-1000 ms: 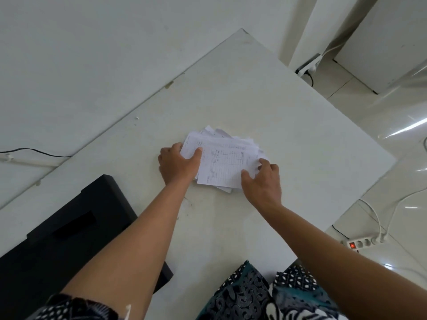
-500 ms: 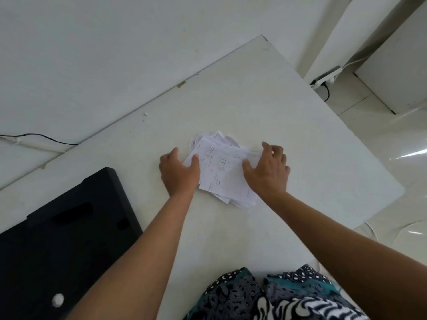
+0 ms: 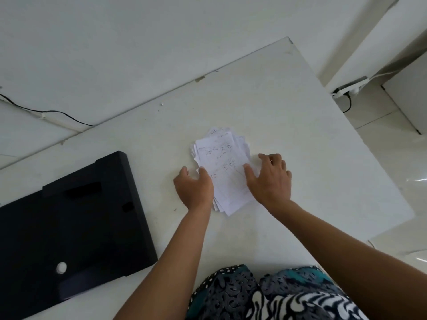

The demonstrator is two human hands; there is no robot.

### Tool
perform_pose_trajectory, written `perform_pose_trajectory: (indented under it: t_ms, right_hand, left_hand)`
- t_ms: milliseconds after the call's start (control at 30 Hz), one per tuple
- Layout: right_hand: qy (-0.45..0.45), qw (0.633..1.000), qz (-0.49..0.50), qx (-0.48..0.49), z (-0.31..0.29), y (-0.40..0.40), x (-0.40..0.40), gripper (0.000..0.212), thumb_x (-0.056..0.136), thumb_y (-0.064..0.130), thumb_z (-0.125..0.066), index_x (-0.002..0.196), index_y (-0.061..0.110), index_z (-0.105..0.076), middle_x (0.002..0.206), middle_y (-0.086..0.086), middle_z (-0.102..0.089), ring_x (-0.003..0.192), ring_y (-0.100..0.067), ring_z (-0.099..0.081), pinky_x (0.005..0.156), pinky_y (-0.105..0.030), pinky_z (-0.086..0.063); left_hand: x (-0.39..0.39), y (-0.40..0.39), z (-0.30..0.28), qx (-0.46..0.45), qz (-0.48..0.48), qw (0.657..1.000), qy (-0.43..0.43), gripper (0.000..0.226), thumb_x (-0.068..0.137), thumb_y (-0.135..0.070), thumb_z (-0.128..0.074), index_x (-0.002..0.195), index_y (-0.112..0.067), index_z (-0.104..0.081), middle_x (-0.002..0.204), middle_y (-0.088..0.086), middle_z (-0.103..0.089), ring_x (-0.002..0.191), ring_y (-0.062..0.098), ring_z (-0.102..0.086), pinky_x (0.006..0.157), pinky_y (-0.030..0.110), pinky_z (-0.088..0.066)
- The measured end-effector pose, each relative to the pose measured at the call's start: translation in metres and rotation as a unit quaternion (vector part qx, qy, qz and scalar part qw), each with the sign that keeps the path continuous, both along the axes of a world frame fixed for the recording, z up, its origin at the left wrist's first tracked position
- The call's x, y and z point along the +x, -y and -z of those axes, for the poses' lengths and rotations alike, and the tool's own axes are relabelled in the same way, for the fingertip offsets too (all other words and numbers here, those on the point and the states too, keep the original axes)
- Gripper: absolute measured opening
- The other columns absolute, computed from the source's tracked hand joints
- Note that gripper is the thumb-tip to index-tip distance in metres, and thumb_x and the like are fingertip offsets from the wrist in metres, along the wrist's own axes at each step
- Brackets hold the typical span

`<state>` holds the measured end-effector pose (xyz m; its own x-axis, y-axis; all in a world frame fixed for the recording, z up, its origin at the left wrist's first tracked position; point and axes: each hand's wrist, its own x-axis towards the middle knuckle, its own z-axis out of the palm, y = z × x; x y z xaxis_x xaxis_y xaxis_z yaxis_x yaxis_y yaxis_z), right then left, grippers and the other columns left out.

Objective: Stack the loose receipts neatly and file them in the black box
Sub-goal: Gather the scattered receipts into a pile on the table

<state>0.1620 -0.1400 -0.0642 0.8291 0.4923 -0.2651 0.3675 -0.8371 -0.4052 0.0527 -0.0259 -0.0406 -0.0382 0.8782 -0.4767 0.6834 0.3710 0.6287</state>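
One pile of receipts [image 3: 225,172], one black box [image 3: 69,218], two hands, one table [image 3: 300,158].

White table [image 3: 300,139] against a white wall [image 3: 138,42]. Glossy pale tiled floor [image 3: 392,158]; what appears to be a power strip [image 3: 350,87] by the wall.

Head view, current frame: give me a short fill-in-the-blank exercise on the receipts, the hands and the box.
1. The pile of receipts lies on the white ____.
2. The black box lies on the person's ____ side of the pile.
3. The left hand and the right hand touch the pile from opposite ____.
4. The lid of the black box is ____.

Missing words: table; left; sides; closed
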Motion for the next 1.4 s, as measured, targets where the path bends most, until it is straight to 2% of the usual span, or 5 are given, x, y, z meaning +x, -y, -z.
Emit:
perform_pose_trajectory:
  t_ms: [200, 700, 933, 1067, 1400]
  right_hand:
    - [-0.08, 0.996, -0.031, 0.028, -0.006, -0.016, -0.02, 0.06, 0.091, 0.048, -0.057, 0.14, 0.013, -0.047, 0.135, -0.008, -0.045, 0.122, -0.03, -0.045, 0.099, -0.043, -0.043]
    - [-0.356, 0.918, 0.139, 0.108, -0.017, -0.034, 0.007, 0.04, 0.079, 0.012, -0.074, 0.113, 0.017, -0.054, 0.112, -0.006, -0.06, 0.091, -0.02, -0.06, 0.068, -0.032, -0.052]
    - [-0.462, 0.851, 0.099, 0.228, -0.036, -0.032, 0.014, 0.028, 0.082, 0.005, -0.075, 0.109, 0.011, -0.07, 0.105, -0.007, -0.074, 0.098, -0.029, -0.071, 0.083, -0.044, -0.061]
    - [-0.431, 0.855, 0.013, 0.289, -0.055, -0.044, 0.026, 0.027, 0.083, 0.007, -0.076, 0.109, 0.012, -0.071, 0.106, -0.005, -0.075, 0.096, -0.024, -0.072, 0.083, -0.042, -0.061]
    - [-0.221, 0.932, -0.024, 0.287, -0.027, -0.032, 0.007, 0.012, 0.088, 0.021, -0.072, 0.095, 0.023, -0.063, 0.086, 0.013, -0.068, 0.076, 0.004, -0.062, 0.062, -0.009, -0.042]
  left_hand:
    - [0.002, 0.005, 0.005, -0.035, 0.038, 0.998, 0.038, 0.01, 0.089, -0.022, -0.062, 0.084, -0.014, -0.066, 0.086, -0.004, -0.069, 0.077, 0.018, -0.066, 0.061, 0.027, -0.047]
    - [-0.013, -0.011, 0.012, -0.176, -0.005, 0.977, 0.124, 0.019, 0.08, 0.003, -0.074, 0.096, -0.009, -0.073, 0.101, 0.01, -0.076, 0.086, 0.024, -0.071, 0.066, 0.027, -0.053]
    - [-0.016, -0.024, -0.003, -0.152, -0.025, 0.966, 0.21, 0.046, 0.079, -0.015, -0.083, 0.119, -0.015, -0.06, 0.106, -0.001, -0.071, 0.09, 0.016, -0.07, 0.06, 0.022, -0.055]
    - [-0.02, -0.051, -0.03, -0.111, 0.071, 0.942, 0.309, 0.032, 0.082, -0.013, -0.08, 0.111, -0.024, -0.071, 0.108, -0.001, -0.077, 0.102, 0.021, -0.073, 0.085, 0.037, -0.06]
    - [-0.035, -0.032, -0.033, 0.064, 0.171, 0.956, 0.231, 0.023, 0.088, -0.025, -0.075, 0.111, -0.023, -0.069, 0.1, -0.011, -0.075, 0.09, 0.001, -0.07, 0.074, 0.014, -0.053]
